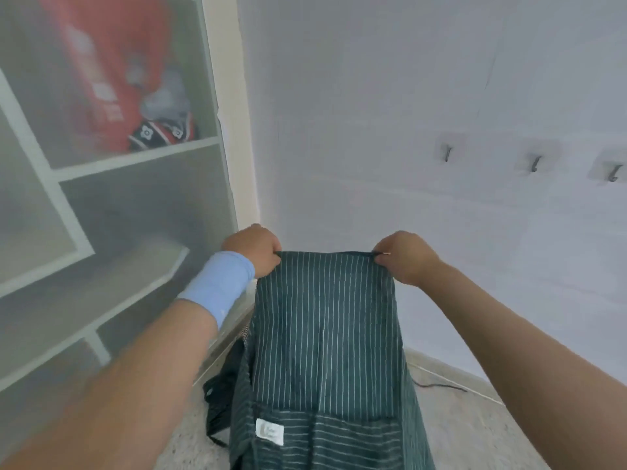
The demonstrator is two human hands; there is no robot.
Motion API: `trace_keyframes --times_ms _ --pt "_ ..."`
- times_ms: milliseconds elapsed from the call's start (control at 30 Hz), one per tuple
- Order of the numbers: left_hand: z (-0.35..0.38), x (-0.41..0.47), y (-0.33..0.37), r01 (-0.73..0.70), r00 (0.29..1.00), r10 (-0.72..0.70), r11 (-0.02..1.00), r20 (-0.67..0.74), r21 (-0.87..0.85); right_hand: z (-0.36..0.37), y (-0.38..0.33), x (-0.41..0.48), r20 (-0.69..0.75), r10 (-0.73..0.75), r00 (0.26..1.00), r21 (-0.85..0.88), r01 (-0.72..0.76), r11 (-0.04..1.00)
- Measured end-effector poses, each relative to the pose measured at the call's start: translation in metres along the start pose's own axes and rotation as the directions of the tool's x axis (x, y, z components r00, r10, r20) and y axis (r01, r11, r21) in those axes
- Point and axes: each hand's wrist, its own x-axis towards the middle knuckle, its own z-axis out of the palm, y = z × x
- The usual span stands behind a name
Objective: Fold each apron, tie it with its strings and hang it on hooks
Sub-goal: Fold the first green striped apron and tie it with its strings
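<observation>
Where apron [325, 334] leaves frame, hem unseen, strings [217, 401] partly hidden

The speckled floor [475, 432] (pale stone, by the look) bears a thin dark cable [441, 385].

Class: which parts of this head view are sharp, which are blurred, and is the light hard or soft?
Head view: apron stripes and both hands, left and right, fairly sharp; shelves at the left edge smeared; three hooks soft; light even, without hard shadows.
</observation>
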Motion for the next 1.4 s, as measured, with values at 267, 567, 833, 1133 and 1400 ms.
trace_keyframes --times_ms 267,567,833,1133,1400 --pt "0.126 0.067 -0.028 0.198 0.974 -0.147 0.923 0.174 -0.33 0.119 0.032 0.068 0.02 0.18 0.983 0.129 -0.181 0.975" --pt "0.234 0.096 -0.038 0.198 0.922 -0.064 0.925 0.381 -0.324 0.234 0.07 0.105 0.439 -0.06 0.897 0.074 0.03 0.997" --pt "0.328 0.05 -0.041 0.185 0.849 -0.05 0.961 0.526 -0.207 0.33 0.068 0.019 0.619 -0.107 0.778 -0.056 0.179 0.982" --pt "0.362 -0.017 -0.084 0.405 0.895 -0.37 0.908 0.249 -0.108 0.381 0.11 -0.016 0.785 0.191 0.589 -0.334 0.145 0.931" --pt "0.377 -0.046 -0.119 0.466 0.812 -0.428 0.885 0.396 0.002 0.395 0.005 -0.075 0.538 -0.368 0.758 -0.013 0.444 0.896"
